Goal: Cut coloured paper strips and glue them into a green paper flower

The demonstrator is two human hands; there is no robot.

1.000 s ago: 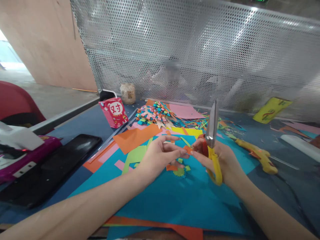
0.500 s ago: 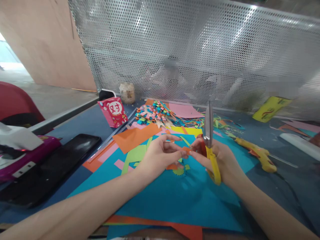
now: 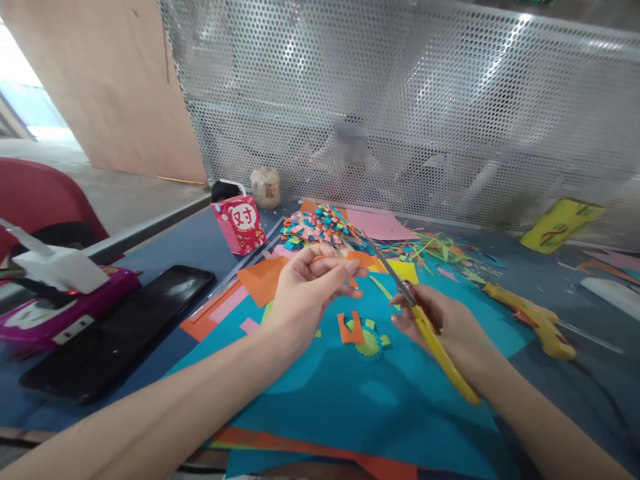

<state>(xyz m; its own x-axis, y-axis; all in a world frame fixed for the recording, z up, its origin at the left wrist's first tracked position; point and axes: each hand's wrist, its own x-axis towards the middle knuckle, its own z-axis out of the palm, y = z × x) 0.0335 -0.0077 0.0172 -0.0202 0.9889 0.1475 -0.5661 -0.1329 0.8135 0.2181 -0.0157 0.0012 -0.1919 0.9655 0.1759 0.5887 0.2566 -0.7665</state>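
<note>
My left hand (image 3: 311, 290) is raised over the blue paper sheet (image 3: 320, 413), thumb and fingers pinched on a small orange paper piece (image 3: 361, 259). In my right hand (image 3: 445, 320) is a pair of yellow-handled scissors (image 3: 425, 327), the blades slanting up and left toward that piece. Whether the blades touch it I cannot tell. Below, between the hands, an orange paper scrap with a notch cut out (image 3: 351, 331) lies beside a green paper disc with a toothed edge (image 3: 369, 343). Small green paper squares (image 3: 385, 340) are scattered around them.
A pile of fringed coloured paper strips (image 3: 320, 225) stands at the back before a perforated metal screen (image 3: 400, 100). On the right lies a yellow glue gun (image 3: 535, 320). To the left are a black phone (image 3: 120, 333), a purple power strip (image 3: 75, 313) and a pink drink carton (image 3: 240, 227).
My hands have moved apart; the left rose slightly with the orange piece. The scissors have swung from upright to slanting left, uncovering the notched scrap and green disc. The view has shifted a little.
</note>
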